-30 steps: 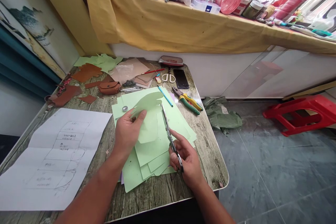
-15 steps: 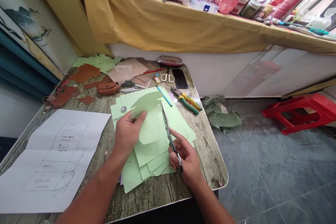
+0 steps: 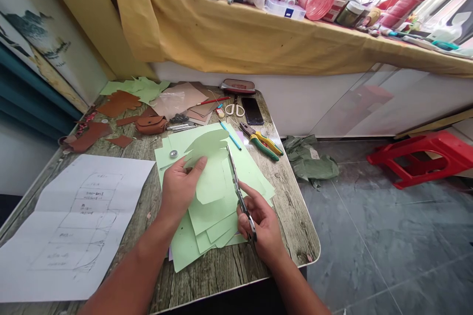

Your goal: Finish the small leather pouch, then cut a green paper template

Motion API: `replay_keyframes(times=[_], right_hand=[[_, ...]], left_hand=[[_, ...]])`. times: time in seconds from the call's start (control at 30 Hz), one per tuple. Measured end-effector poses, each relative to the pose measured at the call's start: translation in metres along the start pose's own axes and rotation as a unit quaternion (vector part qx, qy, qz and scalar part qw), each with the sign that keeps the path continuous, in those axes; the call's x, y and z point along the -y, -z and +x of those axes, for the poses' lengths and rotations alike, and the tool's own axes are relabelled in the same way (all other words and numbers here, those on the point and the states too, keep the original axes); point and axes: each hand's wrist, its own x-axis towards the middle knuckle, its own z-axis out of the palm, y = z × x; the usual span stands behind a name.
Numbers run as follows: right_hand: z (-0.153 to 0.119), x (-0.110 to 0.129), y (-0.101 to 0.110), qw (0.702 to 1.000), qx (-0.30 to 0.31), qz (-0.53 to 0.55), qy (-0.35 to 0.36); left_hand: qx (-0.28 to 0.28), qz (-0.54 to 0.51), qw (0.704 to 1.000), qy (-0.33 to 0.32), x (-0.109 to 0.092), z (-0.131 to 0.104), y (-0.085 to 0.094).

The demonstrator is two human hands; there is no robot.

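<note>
My left hand (image 3: 182,182) pinches a cut piece of light green paper (image 3: 211,182) between thumb and fingers; its upper part curls over. Scissors (image 3: 240,197) are gripped in my right hand (image 3: 262,226), fingers in the handle loops, blades pointing away from me along the paper's right edge. The blades look closed or nearly so; whether they touch the paper I cannot tell. Below both hands lies a stack of green sheets (image 3: 185,251), with a small round metal piece (image 3: 173,154) and a blue pen (image 3: 230,135) on it.
On the left lies a white sheet with a pencil drawing (image 3: 48,197). Pliers (image 3: 260,142), a phone (image 3: 253,110) and white-handled scissors (image 3: 235,110) sit toward the back right. A brown leather pouch (image 3: 151,124) and scraps lie behind. A red stool (image 3: 424,160) stands on the floor.
The view has shifted very slightly. Both hands, the scissors and the green paper hold almost the same positions as before.
</note>
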Motion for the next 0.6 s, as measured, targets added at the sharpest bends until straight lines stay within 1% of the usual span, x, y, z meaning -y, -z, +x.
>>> replay_keyframes(times=[0.37,0.6], right_hand=[[0.0001,0.0008,-0.0009,1.0,-0.005,-0.003,-0.002],[-0.0004,0.0007,-0.0008,1.0,-0.009,-0.003,-0.004]], left_hand=[[0.007,-0.001,1.0,0.012,0.0036,0.0008,0.0001],[0.002,0.015,1.0,0.009,0.0008,-0.0007,-0.0009]])
